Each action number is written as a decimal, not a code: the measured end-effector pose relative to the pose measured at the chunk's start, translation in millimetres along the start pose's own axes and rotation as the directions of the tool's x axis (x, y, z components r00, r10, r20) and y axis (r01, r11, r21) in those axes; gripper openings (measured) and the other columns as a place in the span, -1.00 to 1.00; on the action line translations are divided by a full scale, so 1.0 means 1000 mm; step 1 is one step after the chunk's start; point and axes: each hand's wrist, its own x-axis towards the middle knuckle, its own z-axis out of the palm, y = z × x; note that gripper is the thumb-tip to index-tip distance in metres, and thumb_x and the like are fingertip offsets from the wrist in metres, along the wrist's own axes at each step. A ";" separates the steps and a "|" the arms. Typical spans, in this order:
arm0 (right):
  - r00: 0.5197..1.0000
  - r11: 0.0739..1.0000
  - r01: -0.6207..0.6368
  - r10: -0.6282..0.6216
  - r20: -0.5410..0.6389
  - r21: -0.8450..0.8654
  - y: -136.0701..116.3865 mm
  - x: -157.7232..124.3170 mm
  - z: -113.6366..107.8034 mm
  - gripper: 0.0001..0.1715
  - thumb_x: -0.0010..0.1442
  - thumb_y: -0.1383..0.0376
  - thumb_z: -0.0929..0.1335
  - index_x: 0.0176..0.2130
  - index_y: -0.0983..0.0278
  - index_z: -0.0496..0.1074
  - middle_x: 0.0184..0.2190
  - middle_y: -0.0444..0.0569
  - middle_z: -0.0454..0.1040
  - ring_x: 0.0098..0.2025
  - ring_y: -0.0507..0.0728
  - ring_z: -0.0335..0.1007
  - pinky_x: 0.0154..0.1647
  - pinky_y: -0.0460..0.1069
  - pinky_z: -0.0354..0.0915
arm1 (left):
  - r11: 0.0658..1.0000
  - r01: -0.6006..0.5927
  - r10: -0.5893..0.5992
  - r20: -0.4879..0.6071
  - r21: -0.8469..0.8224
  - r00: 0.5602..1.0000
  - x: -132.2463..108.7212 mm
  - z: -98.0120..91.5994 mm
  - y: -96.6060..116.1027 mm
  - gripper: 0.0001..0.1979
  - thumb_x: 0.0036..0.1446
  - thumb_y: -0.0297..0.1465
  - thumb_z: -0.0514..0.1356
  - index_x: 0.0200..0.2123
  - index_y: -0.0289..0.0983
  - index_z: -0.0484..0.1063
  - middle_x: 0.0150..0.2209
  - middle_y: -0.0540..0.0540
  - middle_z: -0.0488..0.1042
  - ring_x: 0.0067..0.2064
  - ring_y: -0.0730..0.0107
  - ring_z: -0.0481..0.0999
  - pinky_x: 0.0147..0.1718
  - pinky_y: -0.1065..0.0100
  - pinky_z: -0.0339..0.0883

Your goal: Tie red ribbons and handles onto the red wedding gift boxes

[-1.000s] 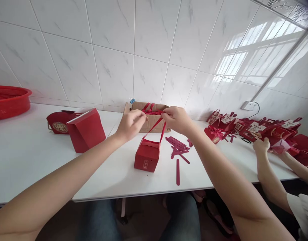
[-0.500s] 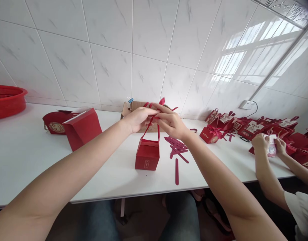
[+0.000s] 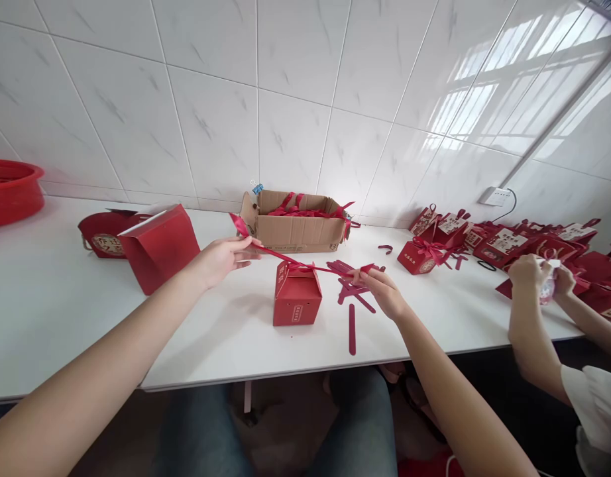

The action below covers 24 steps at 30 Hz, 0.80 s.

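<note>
A small red gift box (image 3: 296, 301) stands on the white table (image 3: 57, 311) in front of me. A red ribbon (image 3: 278, 255) runs across its top and is stretched out to both sides. My left hand (image 3: 221, 258) pinches the ribbon's left end, up and to the left of the box. My right hand (image 3: 382, 288) pinches the right end, just right of the box, over a heap of red paper strips (image 3: 352, 288).
A cardboard box (image 3: 293, 228) holding red ribbons sits against the tiled wall. A bigger red box (image 3: 159, 245) and a round red tin (image 3: 99, 233) lie at left, a red basin (image 3: 10, 192) far left. At right, another person's hands (image 3: 541, 275) work among several finished red boxes (image 3: 484, 242).
My hands were together above the box, holding the ribbon up. They have come down and moved apart, drawing the ribbon tight across the box top.
</note>
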 end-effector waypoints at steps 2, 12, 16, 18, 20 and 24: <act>1.000 0.997 -0.017 0.015 0.020 0.078 0.017 -0.008 -0.005 -0.66 0.18 0.06 0.33 -0.43 0.25 0.44 -0.23 0.02 0.51 0.02 0.27 0.39 0.11 0.18 0.18 | 0.998 0.058 -0.056 -0.051 0.028 0.997 0.000 -0.011 -0.013 -0.76 0.06 -0.24 0.29 -0.29 -0.30 0.52 -0.13 -0.10 0.53 -0.14 0.26 0.52 -0.22 0.37 0.29; 0.995 0.977 -0.084 0.092 -0.031 0.198 0.054 -0.032 -0.018 -0.66 0.16 0.10 0.32 -0.50 0.26 0.41 -0.18 0.03 0.48 -0.03 0.25 0.38 0.04 0.12 0.20 | 0.982 0.188 -0.188 -0.160 -0.016 0.969 0.004 -0.034 -0.049 -0.89 0.12 -0.40 0.25 -0.34 -0.34 0.44 -0.27 -0.15 0.56 -0.28 0.28 0.60 -0.30 0.37 0.40; 0.995 0.982 -0.083 0.091 -0.037 0.171 0.053 -0.034 -0.018 -0.66 0.17 0.10 0.32 -0.50 0.25 0.42 -0.26 0.01 0.46 -0.05 0.24 0.38 0.03 0.10 0.20 | 0.986 0.161 -0.150 -0.184 0.042 0.971 -0.003 -0.034 -0.053 -0.85 0.08 -0.34 0.29 -0.35 -0.32 0.45 -0.33 -0.11 0.58 -0.31 0.29 0.59 -0.34 0.38 0.39; 0.992 0.980 -0.085 0.100 -0.076 0.178 0.052 -0.034 -0.017 -0.65 0.14 0.07 0.33 -0.52 0.25 0.41 -0.27 0.01 0.46 -0.07 0.24 0.38 0.02 0.11 0.22 | 0.985 0.144 -0.123 -0.197 0.094 0.973 -0.005 -0.034 -0.055 -0.81 0.04 -0.30 0.32 -0.40 -0.32 0.46 -0.38 -0.08 0.58 -0.36 0.31 0.56 -0.40 0.39 0.36; 0.986 0.975 -0.092 0.118 -0.122 0.202 0.051 -0.035 -0.015 -0.64 0.10 0.05 0.35 -0.55 0.24 0.39 -0.29 0.02 0.46 -0.09 0.25 0.39 0.00 0.12 0.26 | 0.979 0.132 -0.097 -0.216 0.153 0.972 -0.006 -0.034 -0.060 -0.78 0.00 -0.28 0.35 -0.47 -0.32 0.47 -0.45 -0.06 0.57 -0.45 0.36 0.51 -0.50 0.41 0.29; 0.977 0.956 -0.078 0.129 -0.167 0.282 0.050 -0.038 -0.014 -0.65 0.11 0.06 0.36 -0.53 0.24 0.40 -0.31 0.01 0.49 -0.10 0.26 0.43 -0.01 0.12 0.28 | 0.973 0.079 -0.027 -0.235 0.217 0.972 -0.006 -0.035 -0.066 -0.75 -0.05 -0.26 0.36 -0.53 -0.32 0.46 -0.52 -0.05 0.53 -0.54 0.42 0.41 -0.58 0.42 0.20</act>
